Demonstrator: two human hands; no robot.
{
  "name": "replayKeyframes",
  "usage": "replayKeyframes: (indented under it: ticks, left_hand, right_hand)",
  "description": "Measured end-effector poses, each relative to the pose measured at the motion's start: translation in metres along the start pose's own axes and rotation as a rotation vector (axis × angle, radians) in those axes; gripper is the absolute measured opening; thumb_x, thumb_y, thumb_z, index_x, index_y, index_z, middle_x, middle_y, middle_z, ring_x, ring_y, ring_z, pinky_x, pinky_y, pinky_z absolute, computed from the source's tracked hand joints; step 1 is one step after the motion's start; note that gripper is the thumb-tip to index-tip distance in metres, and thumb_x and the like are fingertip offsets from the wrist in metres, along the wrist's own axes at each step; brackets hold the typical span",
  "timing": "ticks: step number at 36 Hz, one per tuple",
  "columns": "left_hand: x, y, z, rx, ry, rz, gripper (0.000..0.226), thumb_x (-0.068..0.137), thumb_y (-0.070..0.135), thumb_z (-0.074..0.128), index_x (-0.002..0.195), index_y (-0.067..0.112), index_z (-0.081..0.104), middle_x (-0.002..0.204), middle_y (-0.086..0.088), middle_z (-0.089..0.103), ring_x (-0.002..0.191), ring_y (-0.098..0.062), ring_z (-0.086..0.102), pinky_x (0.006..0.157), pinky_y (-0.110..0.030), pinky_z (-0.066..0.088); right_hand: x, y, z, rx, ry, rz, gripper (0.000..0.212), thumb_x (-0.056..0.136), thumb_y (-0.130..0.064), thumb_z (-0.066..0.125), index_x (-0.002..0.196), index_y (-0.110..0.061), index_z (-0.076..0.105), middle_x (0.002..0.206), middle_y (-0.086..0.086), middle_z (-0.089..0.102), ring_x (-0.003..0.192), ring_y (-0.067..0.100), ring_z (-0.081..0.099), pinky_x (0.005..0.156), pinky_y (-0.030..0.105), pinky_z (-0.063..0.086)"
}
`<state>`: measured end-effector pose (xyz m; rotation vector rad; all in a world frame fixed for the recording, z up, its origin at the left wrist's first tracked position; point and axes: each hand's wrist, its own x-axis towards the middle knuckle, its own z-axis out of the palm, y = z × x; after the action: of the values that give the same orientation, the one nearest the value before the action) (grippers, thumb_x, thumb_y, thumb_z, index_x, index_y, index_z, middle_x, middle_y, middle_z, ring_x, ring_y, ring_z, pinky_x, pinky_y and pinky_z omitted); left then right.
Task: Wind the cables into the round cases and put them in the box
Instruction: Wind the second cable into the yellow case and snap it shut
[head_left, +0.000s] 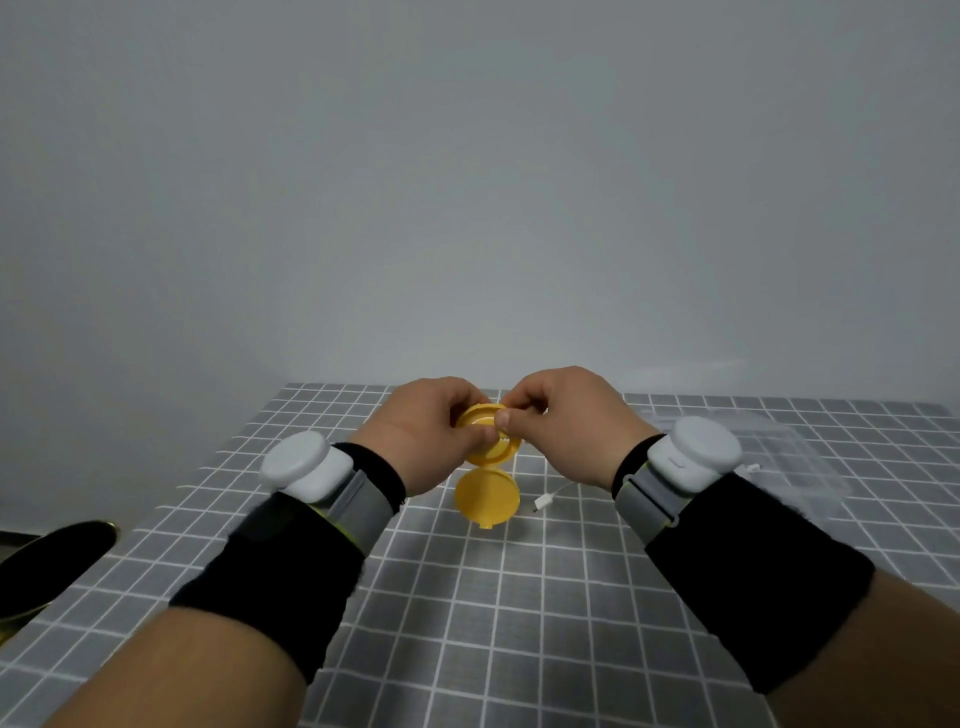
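While left hand and right hand both pinch the open yellow case between them, lid hanging down, white cable lies on the surface just below the right hand, trailing rightward; right hand nearer.

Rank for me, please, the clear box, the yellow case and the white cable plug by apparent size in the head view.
1. clear box, though its faint edges make its extent unsure
2. yellow case, open and partly hidden
3. white cable plug, clearly the smallest
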<state>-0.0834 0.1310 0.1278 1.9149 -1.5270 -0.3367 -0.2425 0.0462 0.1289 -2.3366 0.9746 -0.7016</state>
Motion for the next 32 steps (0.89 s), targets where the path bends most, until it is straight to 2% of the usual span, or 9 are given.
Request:
replayKeyframes:
  ticks: [4,9,11,13,18,21,24,28,32]
  left_hand:
    - [0.000,-0.003,0.004,-0.099,0.049,-0.008,0.013,0.085,0.026,0.074,0.096,0.029,0.068,0.085,0.005,0.073,0.076,-0.016,0.072,0.080,-0.044,0.059]
    - [0.001,0.000,0.005,-0.280,0.140,-0.043,0.013,0.087,0.020,0.073,0.098,0.025,0.068,0.086,0.000,0.074,0.072,-0.017,0.073,0.078,-0.043,0.061]
    - [0.001,0.002,0.006,-0.344,0.178,-0.056,0.016,0.088,0.019,0.073,0.103,0.022,0.068,0.089,0.000,0.074,0.071,-0.017,0.074,0.077,-0.042,0.062]
    - [0.002,0.004,0.008,-0.393,0.216,-0.061,0.016,0.087,0.018,0.073,0.102,0.022,0.067,0.089,0.000,0.073,0.070,-0.017,0.074,0.075,-0.041,0.062]
    - [0.006,0.003,0.016,-0.535,0.294,-0.106,0.019,0.086,0.015,0.075,0.104,0.016,0.068,0.093,-0.007,0.073,0.074,-0.021,0.074,0.072,-0.039,0.063]
    - [0.005,0.006,0.021,-0.640,0.336,-0.126,0.016,0.087,0.012,0.074,0.102,0.014,0.068,0.093,-0.011,0.072,0.074,-0.023,0.073,0.069,-0.037,0.063]
    - [0.004,0.009,0.027,-0.774,0.352,-0.158,0.022,0.089,0.008,0.071,0.110,0.005,0.067,0.096,-0.016,0.072,0.077,-0.023,0.073,0.069,-0.036,0.062]
    - [0.000,0.010,0.033,-0.918,0.320,-0.198,0.022,0.091,0.008,0.069,0.112,0.005,0.065,0.098,-0.016,0.073,0.076,-0.021,0.074,0.073,-0.039,0.062]
    - [-0.001,0.009,0.031,-0.935,0.251,-0.197,0.022,0.090,0.009,0.070,0.111,0.004,0.065,0.100,-0.018,0.073,0.083,-0.026,0.074,0.071,-0.035,0.061]
  right_hand:
    - [0.001,0.001,0.004,0.035,0.079,0.021,0.016,0.088,-0.042,0.068,0.094,-0.029,0.072,0.090,-0.012,0.069,0.088,0.009,0.063,0.078,0.029,0.051]
    - [0.001,0.002,0.008,0.149,0.189,0.129,0.040,0.087,-0.050,0.068,0.118,-0.027,0.062,0.103,-0.010,0.060,0.099,0.013,0.059,0.089,0.032,0.048]
    - [0.000,0.002,0.010,0.250,0.223,0.181,0.045,0.086,-0.050,0.069,0.121,-0.025,0.058,0.099,-0.012,0.059,0.098,0.014,0.060,0.089,0.034,0.050]
    - [0.001,0.002,0.014,0.364,0.239,0.219,0.043,0.085,-0.049,0.071,0.118,-0.023,0.059,0.094,-0.011,0.062,0.094,0.016,0.063,0.087,0.039,0.053]
    - [0.005,-0.004,0.021,0.577,0.253,0.231,0.019,0.088,-0.037,0.072,0.091,-0.017,0.072,0.082,0.000,0.072,0.082,0.022,0.068,0.084,0.045,0.058]
    - [0.006,-0.005,0.025,0.672,0.249,0.246,0.018,0.089,-0.034,0.072,0.085,-0.017,0.074,0.081,0.000,0.075,0.078,0.022,0.069,0.076,0.040,0.059]
    - [0.008,-0.007,0.027,0.727,0.239,0.280,0.024,0.088,-0.037,0.072,0.075,-0.017,0.073,0.065,-0.004,0.066,0.060,0.019,0.055,0.062,0.034,0.047]
    - [0.008,-0.009,0.023,0.780,0.237,0.296,0.021,0.089,-0.032,0.072,0.074,-0.017,0.071,0.064,-0.005,0.065,0.057,0.015,0.052,0.058,0.029,0.042]
    - [0.009,-0.005,0.020,0.766,0.209,0.323,0.020,0.087,-0.033,0.074,0.080,-0.015,0.072,0.071,-0.002,0.069,0.065,0.018,0.057,0.066,0.035,0.049]
